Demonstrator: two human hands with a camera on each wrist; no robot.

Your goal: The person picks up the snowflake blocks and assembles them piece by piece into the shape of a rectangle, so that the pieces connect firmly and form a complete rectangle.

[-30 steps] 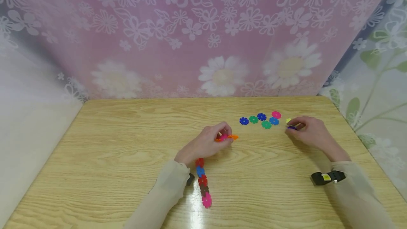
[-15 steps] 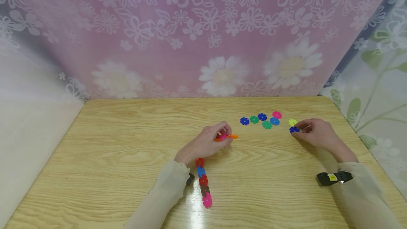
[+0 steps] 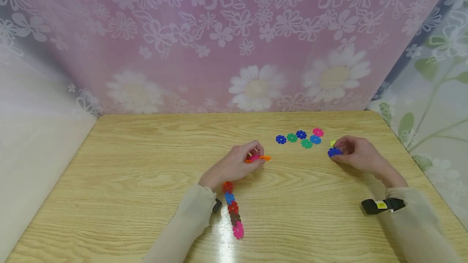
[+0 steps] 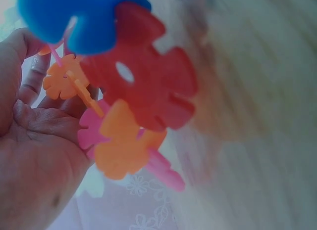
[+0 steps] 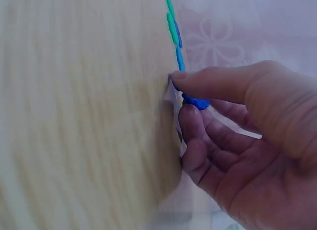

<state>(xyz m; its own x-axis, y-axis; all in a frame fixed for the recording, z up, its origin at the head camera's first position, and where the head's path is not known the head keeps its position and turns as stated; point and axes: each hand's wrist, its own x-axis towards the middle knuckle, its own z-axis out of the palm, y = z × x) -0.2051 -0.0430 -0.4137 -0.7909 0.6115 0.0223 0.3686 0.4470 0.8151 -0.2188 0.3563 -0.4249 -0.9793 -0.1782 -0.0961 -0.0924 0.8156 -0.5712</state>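
My left hand (image 3: 239, 160) pinches the far end of a chain of slotted plastic flower discs, where orange and pink pieces (image 3: 254, 158) show at the fingertips. From under the wrist the chain (image 3: 233, 207) runs toward the near edge in red, blue, brown and pink. Close up in the left wrist view, a red disc (image 4: 143, 71) is slotted to a blue one (image 4: 94, 22), with orange (image 4: 121, 146) and pink discs behind. Over at the right, my right hand (image 3: 360, 155) pinches a dark blue disc (image 3: 334, 152) between thumb and fingers. Beside it lies a yellow disc (image 3: 333, 143), partly hidden by the fingers.
Several loose discs lie flat toward the back right: dark blue (image 3: 280, 139), green (image 3: 291, 137), light blue (image 3: 315, 139) and pink (image 3: 318, 132). The wooden table (image 3: 146, 182) meets a flowered pink curtain (image 3: 219, 52) at its far edge.
My right hand moved a little right, then back left and nearer, and the dark blue disc came into fuller view in its fingers. The left hand stays almost still.
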